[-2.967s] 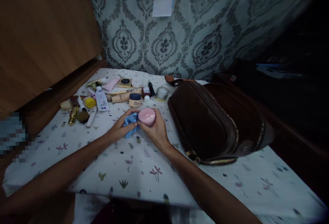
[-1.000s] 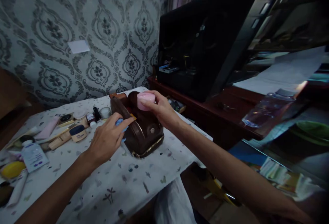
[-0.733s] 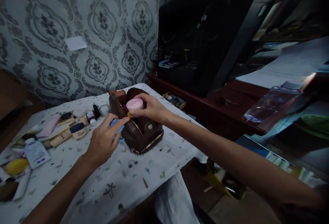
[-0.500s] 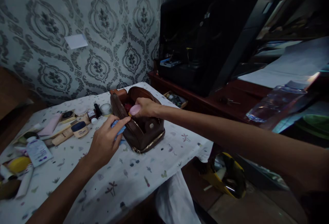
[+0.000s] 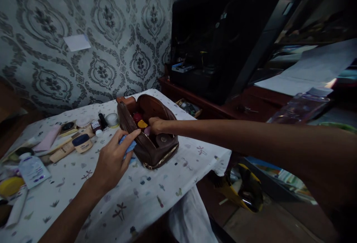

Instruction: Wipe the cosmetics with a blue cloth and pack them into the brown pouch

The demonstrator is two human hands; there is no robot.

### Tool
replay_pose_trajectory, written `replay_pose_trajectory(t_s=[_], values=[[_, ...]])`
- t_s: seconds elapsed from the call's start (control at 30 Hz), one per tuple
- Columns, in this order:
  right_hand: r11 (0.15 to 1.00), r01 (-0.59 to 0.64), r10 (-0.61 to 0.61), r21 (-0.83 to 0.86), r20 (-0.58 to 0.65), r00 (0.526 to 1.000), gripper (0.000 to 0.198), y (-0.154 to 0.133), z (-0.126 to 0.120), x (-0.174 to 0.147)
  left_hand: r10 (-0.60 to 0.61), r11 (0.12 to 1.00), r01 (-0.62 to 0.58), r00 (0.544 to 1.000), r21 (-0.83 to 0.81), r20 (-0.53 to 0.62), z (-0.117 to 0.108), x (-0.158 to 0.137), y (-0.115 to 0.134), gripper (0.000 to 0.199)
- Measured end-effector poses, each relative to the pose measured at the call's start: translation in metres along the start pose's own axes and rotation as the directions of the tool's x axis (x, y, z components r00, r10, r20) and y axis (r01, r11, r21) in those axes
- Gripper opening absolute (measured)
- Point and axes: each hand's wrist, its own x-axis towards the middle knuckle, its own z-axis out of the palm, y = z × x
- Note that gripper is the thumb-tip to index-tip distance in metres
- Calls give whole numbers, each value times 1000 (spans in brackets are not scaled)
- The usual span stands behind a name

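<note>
A brown zip-up bag [image 5: 160,156] stands open on the cloth-covered table. Several small items are inside, among them a red one [image 5: 137,117] and a yellow-orange one [image 5: 142,124]. My right hand [image 5: 156,125] reaches down into the bag, closed around a pink round item [image 5: 147,131] that is mostly hidden; its fingertips are out of sight. My left hand [image 5: 115,157] is closed on a crumpled blue cloth [image 5: 129,145], with its index finger extended to the bag's near left rim.
Left of the bag lie a dark-lidded jar [image 5: 82,143], a clear-walled jar [image 5: 112,120], a white-blue bottle [image 5: 33,170] and several other cosmetics. A large black television [image 5: 217,45] stands on the dark red cabinet at right, beside a clear plastic bottle [image 5: 302,105].
My right hand has gone deeper into the bag with the pink item, uncovering the yellow-orange one. My left hand stays at the rim. The view has shifted slightly right.
</note>
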Motion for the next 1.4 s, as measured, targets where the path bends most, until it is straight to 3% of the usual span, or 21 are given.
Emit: replay_pose_trajectory(t_s=[0.1, 0.23, 0.37, 0.67, 0.87, 0.93, 1.03, 1.1, 1.2, 1.27, 1.4], values=[[961, -147, 191, -235, 175, 966, 28, -10, -5, -5, -5, 1000, 5, 1000, -15, -2, 2, -1, 0, 47], [871, -190, 344, -453, 285, 895, 36, -28, -15, -12, -6, 999, 6, 1000, -42, -8, 4, -1, 1, 47], [825, -149, 376, -545, 331, 865, 40, -42, -23, -18, -5, 999, 5, 1000, -50, -13, 3, -1, 1, 47], [812, -111, 372, -573, 362, 855, 37, -50, -28, -24, -10, 998, 8, 1000, -60, -25, 4, 0, 2, 51], [843, -86, 316, -531, 358, 879, 36, -60, -43, -25, -43, 996, 42, 999, -79, -11, 4, -3, 2, 51], [856, -90, 281, -509, 314, 907, 38, -63, -52, -27, -51, 996, 50, 999, -76, -5, 4, -5, 2, 51], [916, -54, 159, -398, 234, 959, 36, -64, -66, -38, -55, 996, 56, 998, -74, 11, 4, -5, 2, 53], [950, 32, 45, -310, 237, 971, 31, -63, -75, -50, -57, 995, 59, 998, -77, 22, 3, -5, 3, 54], [944, 197, -92, -266, 361, 928, 23, -59, -88, -72, -58, 995, 59, 998, -81, 24, 3, -3, 3, 54], [927, 273, -129, -256, 466, 875, 34, -54, -94, -84, -54, 995, 56, 998, -77, 24, 3, -2, 3, 53], [919, 289, -109, -269, 531, 841, 50, -46, -96, -94, -52, 997, 54, 998, -53, 26, 5, 0, 4, 53]])
